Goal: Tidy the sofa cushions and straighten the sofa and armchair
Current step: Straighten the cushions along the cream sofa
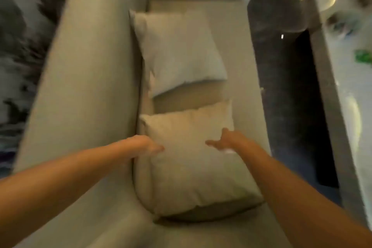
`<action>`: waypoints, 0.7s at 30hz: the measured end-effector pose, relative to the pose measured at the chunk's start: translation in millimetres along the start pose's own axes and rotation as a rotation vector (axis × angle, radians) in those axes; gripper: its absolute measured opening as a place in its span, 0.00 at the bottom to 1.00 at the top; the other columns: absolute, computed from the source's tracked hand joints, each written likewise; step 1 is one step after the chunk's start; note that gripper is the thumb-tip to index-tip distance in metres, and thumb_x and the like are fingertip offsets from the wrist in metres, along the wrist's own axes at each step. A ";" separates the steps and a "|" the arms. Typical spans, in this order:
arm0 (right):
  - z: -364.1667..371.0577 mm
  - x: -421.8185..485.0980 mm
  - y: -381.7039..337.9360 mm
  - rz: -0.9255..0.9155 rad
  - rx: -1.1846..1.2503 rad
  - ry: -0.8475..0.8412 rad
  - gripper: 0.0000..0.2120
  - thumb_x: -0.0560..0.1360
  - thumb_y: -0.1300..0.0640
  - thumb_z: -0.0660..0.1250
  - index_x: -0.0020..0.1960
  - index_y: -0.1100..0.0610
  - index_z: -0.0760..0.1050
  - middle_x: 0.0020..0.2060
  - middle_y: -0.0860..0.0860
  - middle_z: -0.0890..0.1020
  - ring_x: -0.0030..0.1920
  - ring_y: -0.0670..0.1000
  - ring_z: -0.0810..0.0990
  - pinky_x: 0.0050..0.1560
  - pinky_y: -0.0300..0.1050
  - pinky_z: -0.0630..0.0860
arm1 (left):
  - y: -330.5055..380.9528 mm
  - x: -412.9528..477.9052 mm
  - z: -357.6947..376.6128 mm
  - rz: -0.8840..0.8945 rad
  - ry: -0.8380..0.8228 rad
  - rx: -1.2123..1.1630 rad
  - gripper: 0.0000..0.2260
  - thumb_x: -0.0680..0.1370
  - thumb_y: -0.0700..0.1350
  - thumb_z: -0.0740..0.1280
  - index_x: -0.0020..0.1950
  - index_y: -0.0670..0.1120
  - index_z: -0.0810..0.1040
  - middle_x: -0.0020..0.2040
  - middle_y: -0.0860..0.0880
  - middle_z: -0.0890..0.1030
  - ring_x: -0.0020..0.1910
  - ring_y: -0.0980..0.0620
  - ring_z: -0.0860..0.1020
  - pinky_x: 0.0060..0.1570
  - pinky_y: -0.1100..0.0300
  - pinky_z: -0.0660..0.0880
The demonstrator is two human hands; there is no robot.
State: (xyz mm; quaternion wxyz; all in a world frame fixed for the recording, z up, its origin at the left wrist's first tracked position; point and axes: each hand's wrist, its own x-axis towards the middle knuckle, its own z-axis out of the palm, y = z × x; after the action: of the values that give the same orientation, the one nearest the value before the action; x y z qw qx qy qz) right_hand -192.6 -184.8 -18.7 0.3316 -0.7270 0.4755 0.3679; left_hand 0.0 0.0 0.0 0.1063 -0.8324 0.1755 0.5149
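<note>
Two bare forearms reach down over the sofa (84,78), whose backrest runs along the left. The left hand (148,145) rests at the near cushion (193,159), by the edge next to the backrest, fingers loosely curled; blur hides whether they pinch the fabric. The right hand (225,140) lies on the cushion's upper face, fingers spread and holding nothing. The near cushion leans on the seat against the backrest; the far cushion (179,48) lies just beyond, apart from it. Judged step: squaring this cushion. Best done by gripping opposite edges evenly and seating it upright against the backrest. A low surface (332,94) stands at right.
</note>
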 end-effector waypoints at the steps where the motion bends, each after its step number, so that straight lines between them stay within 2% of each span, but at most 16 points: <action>1: 27.5 16.5 7.4 0.061 0.033 -0.004 0.52 0.71 0.25 0.60 0.81 0.54 0.44 0.79 0.62 0.52 0.77 0.67 0.55 0.74 0.64 0.57 | -2.5 18.9 12.7 0.003 -0.017 0.001 0.40 0.71 0.69 0.65 0.73 0.41 0.67 0.71 0.42 0.71 0.60 0.35 0.77 0.54 0.45 0.79; 3: 75.7 44.8 19.4 0.178 0.230 0.118 0.56 0.63 0.20 0.60 0.78 0.39 0.33 0.79 0.62 0.45 0.76 0.70 0.50 0.73 0.71 0.53 | -11.4 59.2 33.1 0.007 -0.039 -0.148 0.49 0.66 0.73 0.66 0.74 0.42 0.60 0.70 0.42 0.71 0.56 0.35 0.78 0.46 0.44 0.82; 4: 94.4 54.0 21.8 0.169 0.319 0.204 0.55 0.60 0.17 0.59 0.74 0.32 0.31 0.79 0.61 0.45 0.76 0.71 0.51 0.72 0.73 0.53 | -17.8 74.2 41.0 0.015 -0.044 -0.281 0.51 0.63 0.74 0.68 0.75 0.44 0.58 0.69 0.44 0.71 0.57 0.38 0.77 0.45 0.45 0.81; 6: 111.9 69.8 23.9 0.172 0.458 0.292 0.53 0.54 0.14 0.56 0.69 0.24 0.31 0.79 0.59 0.49 0.75 0.70 0.54 0.70 0.75 0.55 | -25.8 95.0 52.6 0.101 -0.017 -0.476 0.50 0.61 0.73 0.72 0.73 0.47 0.60 0.67 0.48 0.74 0.60 0.42 0.76 0.51 0.46 0.79; 8: 104.0 75.1 23.3 0.157 0.478 0.310 0.52 0.53 0.13 0.55 0.69 0.23 0.33 0.78 0.60 0.53 0.74 0.70 0.57 0.70 0.74 0.56 | -25.9 101.0 53.6 0.182 0.036 -0.661 0.42 0.62 0.65 0.77 0.69 0.49 0.67 0.64 0.50 0.78 0.61 0.45 0.77 0.59 0.45 0.77; 10: 91.7 68.8 23.7 0.188 0.515 0.256 0.51 0.59 0.16 0.56 0.73 0.27 0.36 0.77 0.63 0.56 0.74 0.69 0.59 0.73 0.68 0.55 | -21.8 86.9 44.8 0.231 0.105 -0.729 0.35 0.64 0.59 0.79 0.65 0.51 0.70 0.62 0.51 0.79 0.62 0.46 0.77 0.61 0.48 0.75; 12: 79.4 54.4 13.3 0.167 0.626 0.204 0.45 0.68 0.23 0.59 0.77 0.34 0.41 0.77 0.63 0.58 0.75 0.66 0.61 0.75 0.62 0.56 | -20.5 58.9 21.3 0.262 0.180 -0.676 0.37 0.64 0.59 0.79 0.65 0.47 0.68 0.64 0.48 0.78 0.62 0.45 0.76 0.61 0.48 0.74; 14: 74.2 42.5 -6.0 0.065 0.809 0.125 0.41 0.74 0.29 0.59 0.80 0.41 0.46 0.79 0.56 0.59 0.77 0.59 0.60 0.76 0.54 0.54 | -30.9 27.0 -16.1 0.312 0.255 -0.590 0.37 0.62 0.62 0.79 0.61 0.46 0.67 0.60 0.48 0.78 0.58 0.44 0.78 0.55 0.45 0.77; 15: 74.8 37.0 -18.8 0.031 0.879 0.077 0.40 0.75 0.30 0.58 0.80 0.43 0.48 0.80 0.52 0.58 0.77 0.55 0.59 0.75 0.51 0.53 | -38.0 11.8 -37.7 0.352 0.303 -0.553 0.36 0.61 0.64 0.78 0.58 0.48 0.68 0.56 0.50 0.79 0.53 0.47 0.79 0.49 0.46 0.78; 18: 89.7 24.7 -68.5 0.045 1.072 -0.208 0.44 0.67 0.20 0.56 0.78 0.39 0.56 0.76 0.42 0.64 0.75 0.51 0.62 0.74 0.57 0.58 | -62.3 -28.2 -94.7 0.440 0.515 -0.457 0.33 0.58 0.65 0.79 0.51 0.50 0.67 0.45 0.54 0.77 0.42 0.57 0.76 0.37 0.57 0.72; 19: 97.6 24.9 -87.1 0.053 1.105 -0.313 0.46 0.64 0.18 0.55 0.77 0.37 0.59 0.74 0.41 0.67 0.74 0.52 0.65 0.73 0.59 0.61 | -70.0 -35.2 -106.1 0.453 0.578 -0.420 0.32 0.58 0.63 0.80 0.50 0.50 0.66 0.44 0.54 0.75 0.41 0.57 0.74 0.36 0.59 0.70; 21: 113.3 32.4 -122.9 0.043 1.142 -0.409 0.47 0.62 0.17 0.53 0.76 0.37 0.61 0.72 0.42 0.69 0.73 0.53 0.66 0.72 0.61 0.63 | -80.9 -43.4 -119.2 0.452 0.623 -0.337 0.32 0.59 0.60 0.80 0.48 0.50 0.63 0.44 0.53 0.71 0.41 0.58 0.71 0.36 0.62 0.67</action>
State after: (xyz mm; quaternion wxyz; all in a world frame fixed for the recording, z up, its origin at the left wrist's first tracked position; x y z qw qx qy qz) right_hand -93.6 -64.6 -87.6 0.7463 -0.3390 0.5390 0.1936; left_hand 112.5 39.4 91.9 -0.2051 -0.8946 0.2906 0.2706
